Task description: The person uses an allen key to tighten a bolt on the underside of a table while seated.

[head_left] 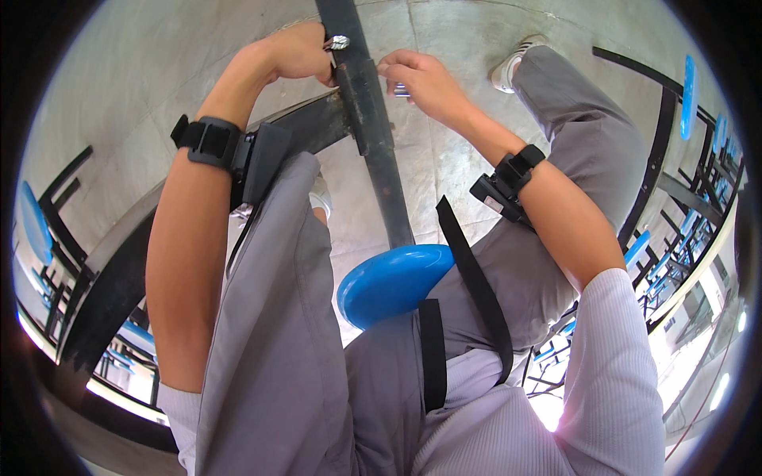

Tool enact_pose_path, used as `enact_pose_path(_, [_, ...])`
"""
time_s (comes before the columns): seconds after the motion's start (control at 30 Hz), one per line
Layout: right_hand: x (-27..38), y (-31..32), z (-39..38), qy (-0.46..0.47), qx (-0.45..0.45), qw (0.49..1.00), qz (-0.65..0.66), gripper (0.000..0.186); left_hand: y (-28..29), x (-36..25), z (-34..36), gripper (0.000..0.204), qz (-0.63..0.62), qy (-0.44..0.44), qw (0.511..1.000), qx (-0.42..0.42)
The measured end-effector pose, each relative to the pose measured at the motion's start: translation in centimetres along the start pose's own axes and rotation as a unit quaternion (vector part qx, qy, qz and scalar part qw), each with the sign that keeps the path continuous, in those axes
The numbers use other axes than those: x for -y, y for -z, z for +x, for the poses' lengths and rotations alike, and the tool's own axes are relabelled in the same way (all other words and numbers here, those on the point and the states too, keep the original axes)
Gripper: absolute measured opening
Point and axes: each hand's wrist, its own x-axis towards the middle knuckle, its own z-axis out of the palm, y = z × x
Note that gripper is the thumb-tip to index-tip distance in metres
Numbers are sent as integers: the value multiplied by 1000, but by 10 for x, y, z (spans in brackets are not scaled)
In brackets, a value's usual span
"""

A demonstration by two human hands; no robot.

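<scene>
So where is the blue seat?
In the head view, the blue seat sits low at centre, between the person's grey-trousered legs, at the near end of the black metal bar.

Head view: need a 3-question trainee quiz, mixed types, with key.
1. True or false: both hands are at the black bar.
2. The left hand holds: A) a shiny metal part B) a blue cloth C) nothing.
3. What colour is the round seat under the person?

Key:
1. True; the right hand is on the bar's other side.
2. A; the metal part sits at the fingertips.
3. Blue.
</scene>
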Motion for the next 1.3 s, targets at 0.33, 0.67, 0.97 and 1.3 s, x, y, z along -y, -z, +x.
enact_pose_path(0.33, [-1,-1,1,9,10,1000,-9,25,-4,11,4,26,-50,12,999,1])
enact_pose_path(0.67, [-4,0,4,13,21,999,-38,27,-4,4,-1,23,-31,20,999,-23])
enact_pose_path(0.97, [-4,-1,4,4,33,999,-41,28,-5,12,2,24,-45,12,999,-14])
enact_pose_path(1.3, [-11,0,1,63,15,998,-25,24,-4,16,1,24,-58,6,998,-7])
